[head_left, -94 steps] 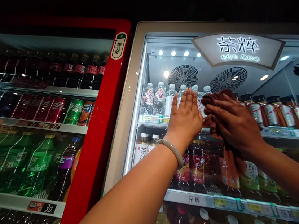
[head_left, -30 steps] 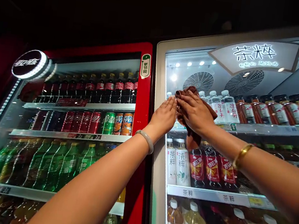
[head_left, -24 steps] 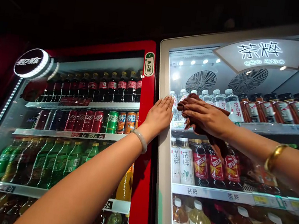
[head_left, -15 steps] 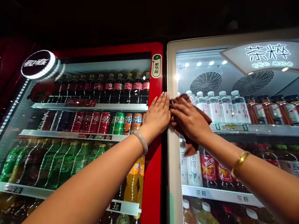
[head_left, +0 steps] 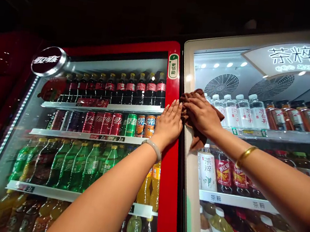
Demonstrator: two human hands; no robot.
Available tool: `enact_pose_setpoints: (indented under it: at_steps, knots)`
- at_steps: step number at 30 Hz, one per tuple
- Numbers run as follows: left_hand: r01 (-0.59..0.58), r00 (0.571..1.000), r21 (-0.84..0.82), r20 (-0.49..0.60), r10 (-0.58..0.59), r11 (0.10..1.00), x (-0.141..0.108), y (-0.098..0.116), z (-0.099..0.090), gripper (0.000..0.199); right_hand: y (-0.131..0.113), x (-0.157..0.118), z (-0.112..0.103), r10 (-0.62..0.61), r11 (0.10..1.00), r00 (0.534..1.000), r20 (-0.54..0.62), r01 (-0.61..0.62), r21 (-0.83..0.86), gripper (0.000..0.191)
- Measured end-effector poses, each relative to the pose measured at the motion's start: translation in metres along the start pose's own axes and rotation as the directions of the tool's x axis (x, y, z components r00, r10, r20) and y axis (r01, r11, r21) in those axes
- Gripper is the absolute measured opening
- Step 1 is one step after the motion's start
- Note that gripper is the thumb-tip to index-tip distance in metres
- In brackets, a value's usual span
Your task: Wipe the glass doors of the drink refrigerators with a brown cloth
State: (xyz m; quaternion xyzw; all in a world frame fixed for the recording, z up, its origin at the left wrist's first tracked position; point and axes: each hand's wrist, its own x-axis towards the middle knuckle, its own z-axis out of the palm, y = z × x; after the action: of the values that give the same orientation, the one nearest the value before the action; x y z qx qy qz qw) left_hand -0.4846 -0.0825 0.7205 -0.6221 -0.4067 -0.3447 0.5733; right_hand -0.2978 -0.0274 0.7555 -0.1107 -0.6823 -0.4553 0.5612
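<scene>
Lit fridges (head_left: 169, 193) behind, left fingers (head_left: 174, 110) lie slightly parted, right fingers (head_left: 194, 102) flat on cloth (head_left: 198, 139).

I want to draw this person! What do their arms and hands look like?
The left arm and left hand are bare, except for a smooth, round, pale grey bracelet. The right arm and right hand are bare too, except for a shiny gold bracelet, worn a little higher up.
</scene>
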Motion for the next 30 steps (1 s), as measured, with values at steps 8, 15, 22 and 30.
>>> enact_pose_setpoints:
  at_steps: [8,15,22,30]
  knots:
    - [-0.01,1.0,0.019,0.03,0.009,1.0,-0.001,0.0,-0.004,0.066,0.004,-0.045,-0.032,-0.462,0.877,0.874,0.15,0.425,0.223,0.039]
    - [0.012,1.0,0.065,-0.014,-0.012,0.998,-0.003,0.001,0.001,0.066,0.048,0.047,-0.005,0.009,0.997,1.0,0.027,-0.011,0.071,0.033]
    - [0.034,0.999,0.115,0.022,-0.037,0.993,-0.004,0.004,-0.003,0.064,0.02,0.011,-0.015,-0.432,0.894,0.897,0.094,0.413,0.174,0.036]
    - [0.03,1.0,0.103,-0.001,-0.03,0.994,-0.004,0.001,0.002,0.066,0.07,0.052,-0.014,-0.478,0.872,0.873,0.098,0.458,0.171,0.037]
